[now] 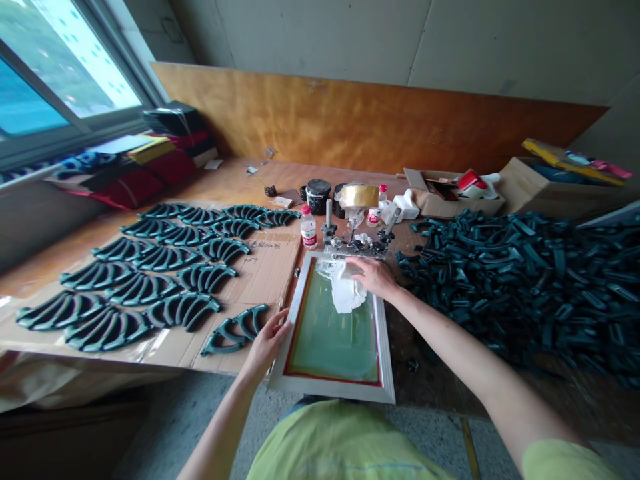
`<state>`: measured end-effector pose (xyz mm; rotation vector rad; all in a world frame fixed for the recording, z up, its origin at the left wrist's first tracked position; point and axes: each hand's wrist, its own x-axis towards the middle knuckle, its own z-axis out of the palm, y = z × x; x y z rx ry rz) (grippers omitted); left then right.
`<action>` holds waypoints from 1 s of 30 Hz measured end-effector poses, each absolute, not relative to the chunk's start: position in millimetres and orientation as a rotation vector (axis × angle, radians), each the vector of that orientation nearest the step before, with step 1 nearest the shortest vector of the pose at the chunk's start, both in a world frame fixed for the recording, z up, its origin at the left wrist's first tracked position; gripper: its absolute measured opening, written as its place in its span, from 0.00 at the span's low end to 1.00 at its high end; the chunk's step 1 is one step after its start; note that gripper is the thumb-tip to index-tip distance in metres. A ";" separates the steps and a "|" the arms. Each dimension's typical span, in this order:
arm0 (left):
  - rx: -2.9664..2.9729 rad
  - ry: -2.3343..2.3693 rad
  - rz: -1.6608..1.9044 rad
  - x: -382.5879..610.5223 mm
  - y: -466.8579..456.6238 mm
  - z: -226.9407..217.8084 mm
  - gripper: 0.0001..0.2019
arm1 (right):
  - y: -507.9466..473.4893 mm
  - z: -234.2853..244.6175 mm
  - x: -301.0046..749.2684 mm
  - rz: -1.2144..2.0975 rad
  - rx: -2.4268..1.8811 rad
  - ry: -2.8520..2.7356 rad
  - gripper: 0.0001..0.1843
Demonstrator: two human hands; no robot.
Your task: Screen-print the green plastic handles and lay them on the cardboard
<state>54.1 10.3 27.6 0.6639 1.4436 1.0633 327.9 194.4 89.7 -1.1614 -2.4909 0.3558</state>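
A silver-framed printing screen (385, 360) with green mesh and a red border lies in front of me, hinged to a clamp at its far end. My right hand (374, 276) presses a crumpled white cloth (345, 288) onto the mesh near the far edge, fingers closed over it. My left hand (269, 338) grips the frame's left rail. Beside that hand lies a pair of dark green curved plastic parts (235, 329) on cardboard.
Rows of dark green curved parts (145, 280) cover a cardboard sheet (265, 267) at left. A big heap of the same parts (525, 280) fills the right. Bottles (309, 228), ink tubs (318, 195) and open boxes (440, 193) stand behind the screen.
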 end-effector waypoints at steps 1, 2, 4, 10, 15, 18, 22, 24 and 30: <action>0.661 1.435 1.055 52.8 10.8 36.6 0.40 | 206.8 96.2 323.1 0.354 -1.233 -2.480 0.31; 0.667 1.437 1.049 51.3 11.8 47.3 0.41 | 217.9 101.9 320.2 0.342 -1.296 -2.475 0.35; 0.700 1.461 1.052 47.9 15.8 72.3 0.38 | 234.7 110.6 323.6 0.290 -1.388 -2.436 0.37; 0.902 1.404 1.309 50.3 58.0 145.5 0.28 | 239.6 91.8 392.8 0.246 -1.682 -2.035 0.19; 0.939 1.197 1.554 64.4 111.5 185.5 0.23 | 195.8 35.9 404.8 0.446 -1.599 -2.128 0.13; 0.909 1.218 1.605 68.9 123.3 184.8 0.23 | 171.1 18.0 384.9 0.484 -1.423 -2.323 0.19; 0.764 1.301 1.414 89.9 94.2 135.9 0.25 | 151.4 27.9 363.7 0.425 -1.381 -2.460 0.08; 0.680 1.300 1.030 111.0 67.2 103.3 0.28 | 135.3 42.0 352.2 0.347 -1.342 -2.451 0.03; 0.332 1.185 0.971 152.4 15.0 51.6 0.15 | 80.3 65.4 311.1 0.219 -0.751 -2.681 0.08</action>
